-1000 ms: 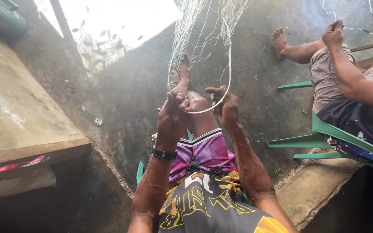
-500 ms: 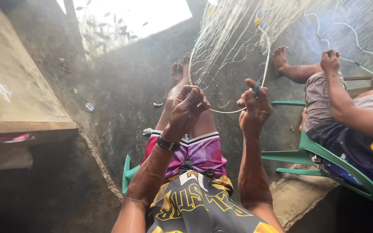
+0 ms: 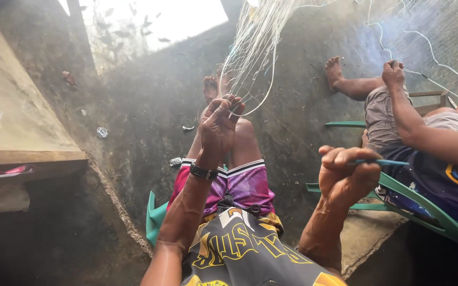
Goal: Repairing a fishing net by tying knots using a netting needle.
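Since the earlier frame the right hand (image 3: 348, 172) has drawn back and down, away from the fishing net (image 3: 255, 32), while the left hand (image 3: 219, 124) stays raised at the mesh. Furthest left, a worn wooden surface (image 3: 11, 132) juts into view, with scraps of litter on the dark concrete floor (image 3: 144, 111) beside it. Moving right, the left hand, with a black wristwatch (image 3: 203, 171) on its wrist, is closed with fingertips pinched on a few strands at the lower edge of the net, which hangs from above and reaches down to that grip. A pale cord (image 3: 265, 90) loops under the mesh just beside it. Below, the person's legs in purple shorts (image 3: 245, 185) stretch out from a green chair (image 3: 157, 217).

Further right, the right hand is curled shut round a slim blue-green netting needle (image 3: 385, 162), held well apart from the net. Whether twine runs from the needle to the mesh cannot be told. On the far right another person (image 3: 425, 143) sits in a green chair, one hand (image 3: 393, 74) lifted to the same net.

Judging by this, the step is pulling a stitch or knot tight in mending the net. The next move likely calls for bringing the needle back to the pinched strands while the left hand keeps them taut.
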